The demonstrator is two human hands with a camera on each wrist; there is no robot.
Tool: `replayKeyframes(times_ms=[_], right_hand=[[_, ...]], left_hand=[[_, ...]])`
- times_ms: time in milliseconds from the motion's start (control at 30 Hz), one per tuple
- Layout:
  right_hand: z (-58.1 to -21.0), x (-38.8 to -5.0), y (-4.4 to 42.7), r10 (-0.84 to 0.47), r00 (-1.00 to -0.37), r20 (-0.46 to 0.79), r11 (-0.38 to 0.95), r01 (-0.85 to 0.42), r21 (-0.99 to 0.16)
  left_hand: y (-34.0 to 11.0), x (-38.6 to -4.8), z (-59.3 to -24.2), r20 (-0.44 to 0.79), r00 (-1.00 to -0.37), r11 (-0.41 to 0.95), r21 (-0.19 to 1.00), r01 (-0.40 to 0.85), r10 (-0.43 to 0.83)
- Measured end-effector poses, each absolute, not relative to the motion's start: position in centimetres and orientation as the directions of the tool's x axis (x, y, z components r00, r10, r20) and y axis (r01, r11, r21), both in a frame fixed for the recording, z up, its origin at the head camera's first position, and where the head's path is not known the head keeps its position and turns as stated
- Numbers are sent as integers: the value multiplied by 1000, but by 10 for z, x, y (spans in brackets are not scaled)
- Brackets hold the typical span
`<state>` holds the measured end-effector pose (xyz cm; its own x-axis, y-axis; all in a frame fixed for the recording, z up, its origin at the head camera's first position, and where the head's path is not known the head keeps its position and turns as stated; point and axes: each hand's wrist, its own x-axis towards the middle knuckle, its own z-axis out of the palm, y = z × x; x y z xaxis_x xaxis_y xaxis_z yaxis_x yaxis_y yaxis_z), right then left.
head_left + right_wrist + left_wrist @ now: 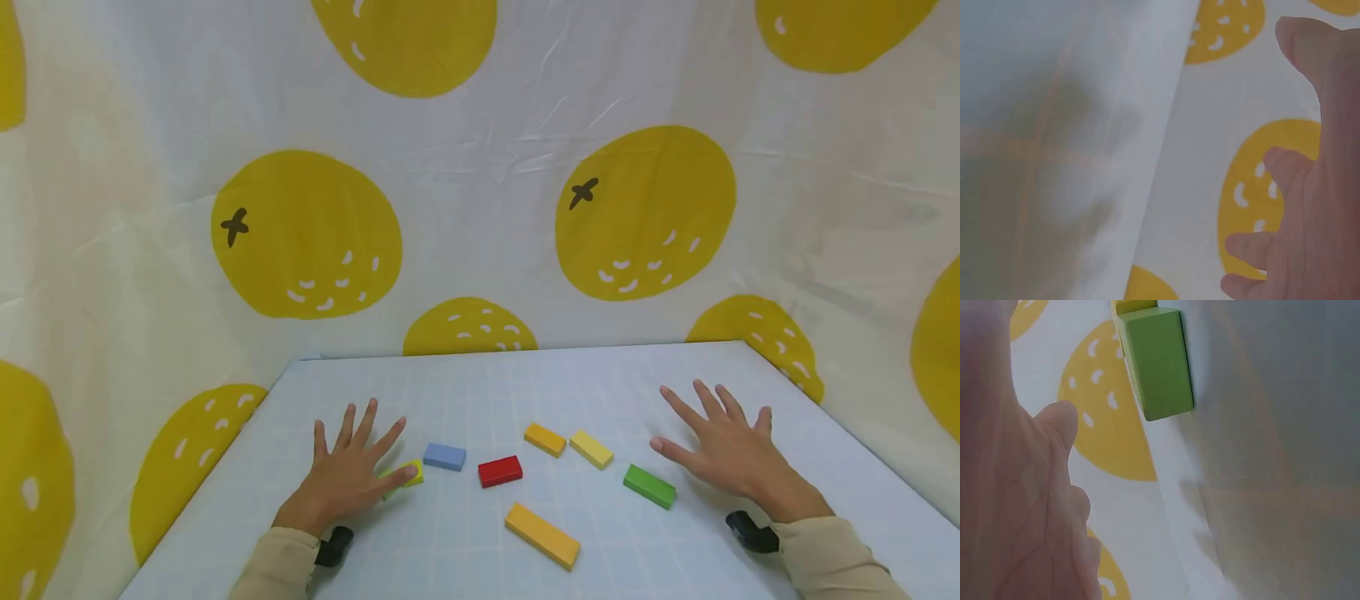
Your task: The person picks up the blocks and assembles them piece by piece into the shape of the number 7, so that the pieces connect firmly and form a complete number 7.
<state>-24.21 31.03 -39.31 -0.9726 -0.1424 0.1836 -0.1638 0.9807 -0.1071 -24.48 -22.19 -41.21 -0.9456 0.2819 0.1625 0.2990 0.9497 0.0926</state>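
My left hand (341,483) hovers over the left part of the white table with its fingers spread, holding nothing. Its thumb partly covers a yellow block (417,472) and a green block (1159,365) in the head view; the left wrist view shows these two close together, apart from the palm (1029,537). Just beyond the thumb lies a blue block (445,457). On the right, my right hand (731,454) is held over the table, fingers splayed and nothing in it. The block nearest to it is another green one (649,487).
Between the hands lie a red block (500,472), a small orange block (545,440), a pale yellow block (591,449) and a longer orange block (542,536) nearer the front. Behind the table (450,392) hangs a white curtain (480,208) printed with yellow fruit.
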Motion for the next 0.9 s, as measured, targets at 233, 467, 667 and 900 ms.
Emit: replayKeyframes(times_ms=[233,467,667,900], right_hand=[[-393,-245,301,-171,-962,211,975,-196,-103],[-399,-246,292,-207,-945,252,971,-231,-68],[-401,-245,285,-229,-939,256,965,-254,-67],[-397,-243,273,-265,-935,235,927,-314,-203]], left_hand=[[-213,-247,-414,141,-944,943,111,314,298],[-205,-248,-412,94,-944,943,74,323,316],[-198,-244,-411,82,-942,944,43,328,324],[-192,-248,-416,117,-925,930,16,366,362]])
